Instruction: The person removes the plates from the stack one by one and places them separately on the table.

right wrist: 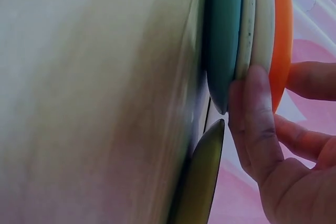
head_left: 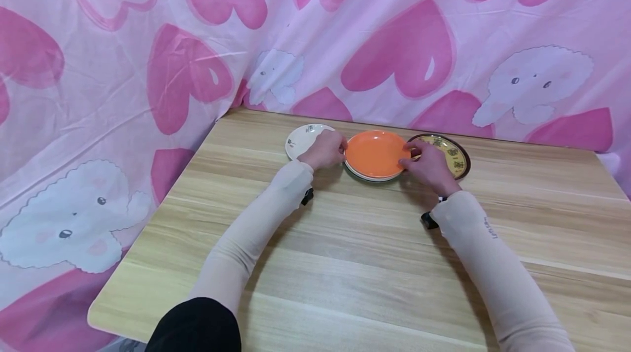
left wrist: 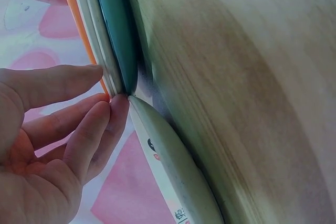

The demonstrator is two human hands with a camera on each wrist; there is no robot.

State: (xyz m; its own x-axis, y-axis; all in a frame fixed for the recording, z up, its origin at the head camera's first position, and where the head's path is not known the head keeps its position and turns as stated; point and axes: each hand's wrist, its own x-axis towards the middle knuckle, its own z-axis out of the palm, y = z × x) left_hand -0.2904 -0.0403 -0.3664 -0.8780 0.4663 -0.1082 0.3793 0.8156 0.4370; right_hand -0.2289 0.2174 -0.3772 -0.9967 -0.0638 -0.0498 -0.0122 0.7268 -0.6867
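Note:
An orange plate (head_left: 377, 154) tops a stack near the table's back edge. Beneath it the left wrist view shows the rims of pale plates (left wrist: 97, 35) and a teal plate (left wrist: 116, 30) at the bottom. My left hand (head_left: 325, 149) pinches the orange plate's left edge, with fingertips against the rims below. On the opposite side my right hand (head_left: 431, 165) holds the orange plate's right edge; its fingers (right wrist: 260, 114) touch the pale rims in the right wrist view. How firmly the lower plates are held cannot be told.
A white plate with small drawings (head_left: 297, 141) lies left of the stack, partly behind my left hand. To the right is a yellow patterned plate with a dark rim (head_left: 458, 163), partly covered by my right hand. A pink heart-print curtain (head_left: 404, 40) hangs behind the wooden table (head_left: 345, 264).

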